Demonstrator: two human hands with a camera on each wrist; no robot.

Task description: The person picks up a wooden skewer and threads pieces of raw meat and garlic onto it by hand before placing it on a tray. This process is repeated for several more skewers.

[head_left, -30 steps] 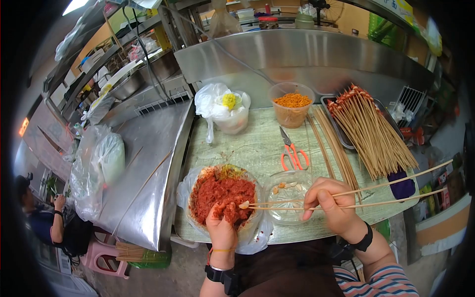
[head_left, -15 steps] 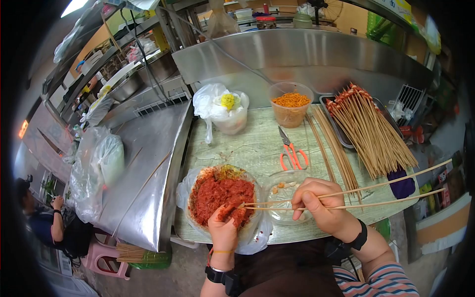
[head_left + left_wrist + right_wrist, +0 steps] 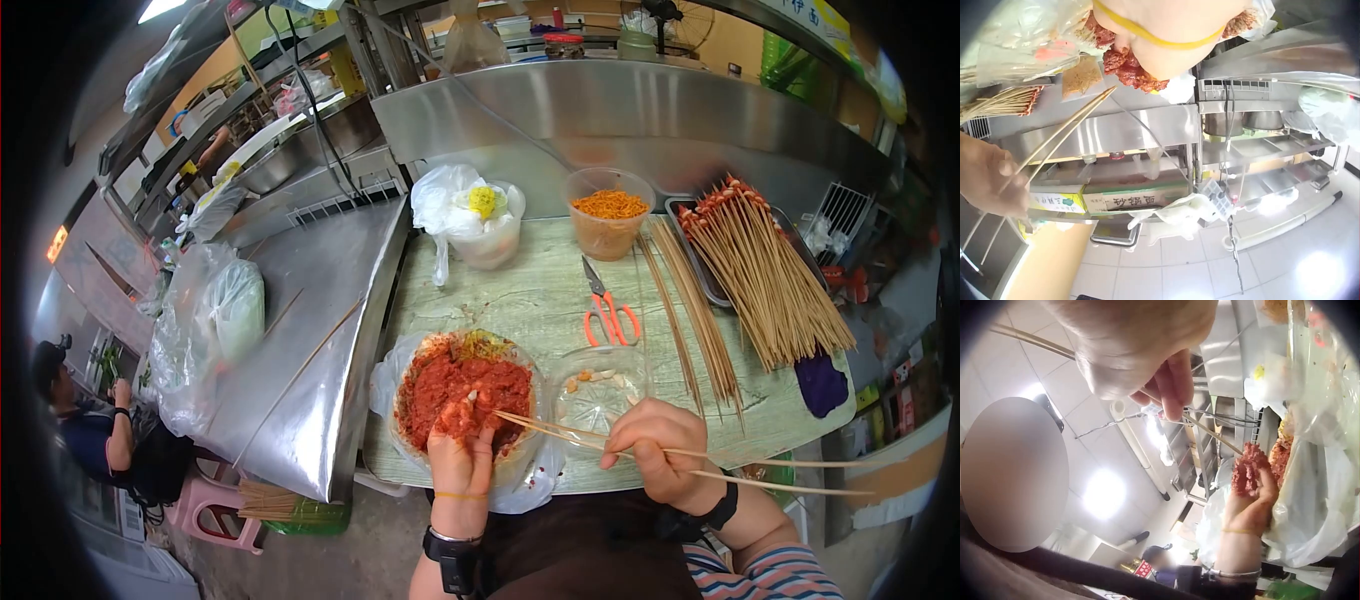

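Observation:
My left hand (image 3: 460,475) is over a bag-lined bowl of red minced meat (image 3: 430,385), its fingers smeared red and curled round a lump of the mince (image 3: 1249,472). A small pale piece (image 3: 472,398) sits on that lump. My right hand (image 3: 660,450) grips a pair of long wooden chopsticks (image 3: 575,433), their tips close together and right beside the lump. The chopsticks' back ends spread out to the right. Between the hands stands a clear plastic tub (image 3: 640,380) with several small pale and yellowish pieces in it.
Orange-handled scissors (image 3: 612,320) lie behind the tub. Loose bamboo skewers (image 3: 700,325) and a tray (image 3: 715,290) of loaded skewers are to the right. A container of orange shreds (image 3: 610,225) and a bagged tub (image 3: 485,245) stand at the back. Someone sits far left (image 3: 90,430).
The chopsticks first carried a pale piece to the left hand. Now it lies on the mince there, the left hand has turned upward, and the chopstick tips are apart from the piece.

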